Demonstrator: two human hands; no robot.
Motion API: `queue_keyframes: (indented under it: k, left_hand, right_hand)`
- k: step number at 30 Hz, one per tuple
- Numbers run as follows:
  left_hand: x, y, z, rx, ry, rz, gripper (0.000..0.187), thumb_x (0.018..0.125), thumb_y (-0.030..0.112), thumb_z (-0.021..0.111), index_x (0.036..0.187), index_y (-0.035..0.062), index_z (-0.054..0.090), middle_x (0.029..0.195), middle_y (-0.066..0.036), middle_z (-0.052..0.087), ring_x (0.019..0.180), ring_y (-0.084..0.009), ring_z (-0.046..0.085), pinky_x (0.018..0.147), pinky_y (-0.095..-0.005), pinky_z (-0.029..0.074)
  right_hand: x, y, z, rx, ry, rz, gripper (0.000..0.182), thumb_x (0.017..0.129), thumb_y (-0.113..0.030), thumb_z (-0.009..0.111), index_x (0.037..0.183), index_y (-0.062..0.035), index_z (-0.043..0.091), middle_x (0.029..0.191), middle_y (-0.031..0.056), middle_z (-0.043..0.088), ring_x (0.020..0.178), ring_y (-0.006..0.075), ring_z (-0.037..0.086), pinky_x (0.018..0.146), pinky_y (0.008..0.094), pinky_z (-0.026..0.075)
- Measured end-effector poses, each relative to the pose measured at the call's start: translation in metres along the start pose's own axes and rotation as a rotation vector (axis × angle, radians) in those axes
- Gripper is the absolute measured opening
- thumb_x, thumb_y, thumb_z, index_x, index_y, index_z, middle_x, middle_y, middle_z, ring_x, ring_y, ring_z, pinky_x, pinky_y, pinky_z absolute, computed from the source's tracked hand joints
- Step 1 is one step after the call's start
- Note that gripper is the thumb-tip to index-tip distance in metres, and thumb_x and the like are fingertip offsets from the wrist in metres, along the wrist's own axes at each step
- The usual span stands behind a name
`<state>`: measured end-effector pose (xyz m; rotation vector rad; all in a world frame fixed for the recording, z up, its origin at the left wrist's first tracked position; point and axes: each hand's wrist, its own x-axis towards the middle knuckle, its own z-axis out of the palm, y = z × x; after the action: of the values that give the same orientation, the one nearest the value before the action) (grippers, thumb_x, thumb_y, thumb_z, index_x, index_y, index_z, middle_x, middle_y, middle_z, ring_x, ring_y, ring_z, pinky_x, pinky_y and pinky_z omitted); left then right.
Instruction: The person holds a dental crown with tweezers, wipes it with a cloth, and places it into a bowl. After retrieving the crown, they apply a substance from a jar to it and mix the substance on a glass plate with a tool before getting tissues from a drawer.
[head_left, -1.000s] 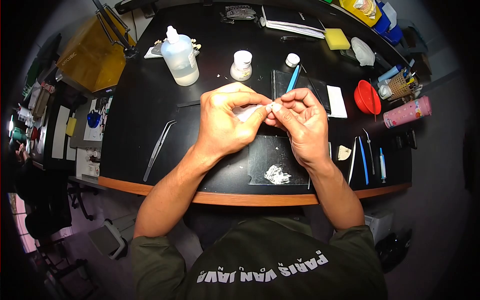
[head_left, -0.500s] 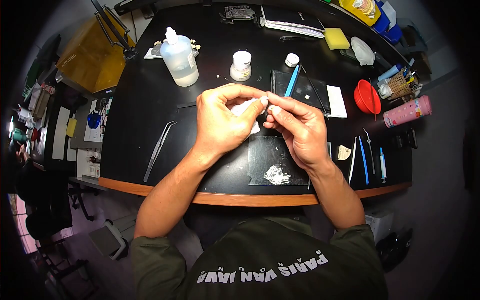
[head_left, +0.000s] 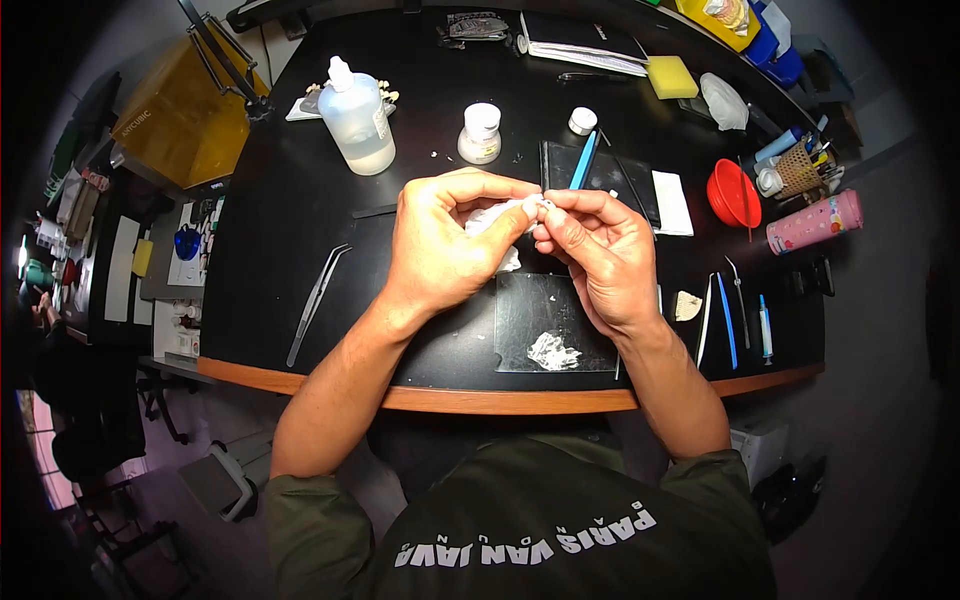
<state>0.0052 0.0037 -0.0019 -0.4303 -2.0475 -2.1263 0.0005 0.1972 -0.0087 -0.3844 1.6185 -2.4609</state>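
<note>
My left hand (head_left: pixel 440 245) is closed round a crumpled white tissue (head_left: pixel 490 217), which bunches under the palm and hangs out below the thumb. The tissue's tip is pinched between thumb and forefinger. My right hand (head_left: pixel 605 255) meets it at the fingertips, closed on a small off-white piece (head_left: pixel 545 208) that is mostly hidden. Tissue and piece appear to touch there. Below the hands lies a clear glass slab (head_left: pixel 520 310) with a smeared white paste heap (head_left: pixel 555 351). Beyond them, a blue-handled tool (head_left: pixel 585 160) rests on a dark tray (head_left: pixel 560 160).
A squeeze bottle (head_left: pixel 358 125) and a white jar (head_left: pixel 480 135) stand behind my hands. Tweezers (head_left: pixel 318 300) lie at left. To the right are a red bowl (head_left: pixel 730 195), a pink bottle (head_left: pixel 815 222), a beige dental model piece (head_left: pixel 687 306) and several slim tools (head_left: pixel 726 320).
My right fingertips have moved slightly up and inward, bringing the small piece against the tissue tip in my left hand. Before, the piece showed apart from the tissue.
</note>
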Motion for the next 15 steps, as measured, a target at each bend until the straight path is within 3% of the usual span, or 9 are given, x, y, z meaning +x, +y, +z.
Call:
queue_keyframes:
  k: [7, 10, 13, 15]
  left_hand:
    - [0.002, -0.009, 0.001, 0.112, 0.030, 0.204, 0.015, 0.087, 0.000, 0.080, 0.103, -0.0001, 0.083, 0.092, -0.013, 0.080, 0.085, -0.0162, 0.077, 0.078, -0.0295, 0.059]
    - [-0.001, 0.001, -0.002, 0.174, -0.037, 0.103, 0.015, 0.095, 0.000, 0.077, 0.109, -0.0059, 0.079, 0.100, -0.012, 0.077, 0.089, -0.0134, 0.073, 0.080, -0.0259, 0.059]
    - [-0.001, 0.000, 0.000, -0.012, -0.035, -0.068, 0.016, 0.096, 0.001, 0.077, 0.111, -0.0057, 0.077, 0.101, -0.011, 0.077, 0.092, -0.0129, 0.073, 0.081, -0.0260, 0.059]
    - [0.000, 0.002, 0.001, 0.000, -0.007, -0.075, 0.017, 0.097, 0.001, 0.076, 0.113, -0.0054, 0.076, 0.102, -0.011, 0.078, 0.094, -0.0128, 0.073, 0.082, -0.0263, 0.059]
  right_hand:
    - [-0.001, 0.004, -0.002, -0.056, 0.003, -0.059, 0.017, 0.099, 0.000, 0.074, 0.115, 0.0061, 0.074, 0.105, 0.0150, 0.077, 0.092, 0.0155, 0.075, 0.085, 0.0270, 0.063]
    - [-0.002, 0.001, -0.001, -0.140, -0.033, -0.095, 0.016, 0.099, 0.000, 0.074, 0.113, 0.0055, 0.076, 0.104, 0.0146, 0.078, 0.092, 0.0153, 0.076, 0.084, 0.0266, 0.063]
    - [-0.001, 0.001, -0.003, -0.092, -0.031, -0.058, 0.017, 0.099, -0.001, 0.074, 0.115, 0.0050, 0.076, 0.103, 0.0136, 0.078, 0.092, 0.0148, 0.075, 0.084, 0.0263, 0.063]
    - [-0.001, -0.001, 0.000, -0.080, -0.014, -0.027, 0.017, 0.099, -0.002, 0.075, 0.115, 0.0044, 0.076, 0.103, 0.0123, 0.078, 0.091, 0.0138, 0.075, 0.083, 0.0257, 0.062]
